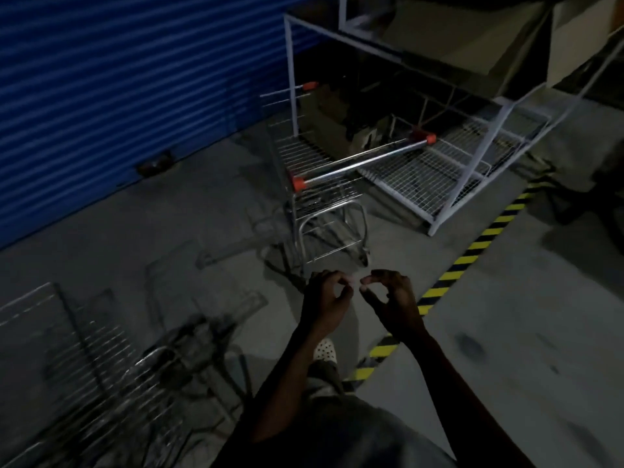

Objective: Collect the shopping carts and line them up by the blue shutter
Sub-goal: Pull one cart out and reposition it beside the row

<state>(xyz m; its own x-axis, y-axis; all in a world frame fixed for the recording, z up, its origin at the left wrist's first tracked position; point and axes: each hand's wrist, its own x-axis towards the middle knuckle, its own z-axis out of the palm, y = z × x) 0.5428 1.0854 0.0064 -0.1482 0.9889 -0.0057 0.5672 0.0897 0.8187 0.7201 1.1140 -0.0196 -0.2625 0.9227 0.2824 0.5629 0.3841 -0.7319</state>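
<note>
Left hand [326, 297] and right hand [393, 300] curled, empty, near shopping cart [305, 157]; stiff wire, probably light, rolls, so grab red-capped handle bar [361, 162].

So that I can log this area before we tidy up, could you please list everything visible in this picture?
shutter: one, blue, upper left.
shopping cart: one, silver with orange handle caps, centre, near the shutter.
second cart: one, silver, blurred, lower left.
rack: one, white frame with a mesh shelf, upper right, behind the shopping cart.
floor tape: one stripe, yellow and black, running diagonally at right.
small object: one, dark, at the shutter's foot; too dim to identify.
shoe: one, white with dots, bottom centre.
left hand: one, below the shopping cart, fingers curled, holding nothing.
right hand: one, beside it, likewise.
</note>
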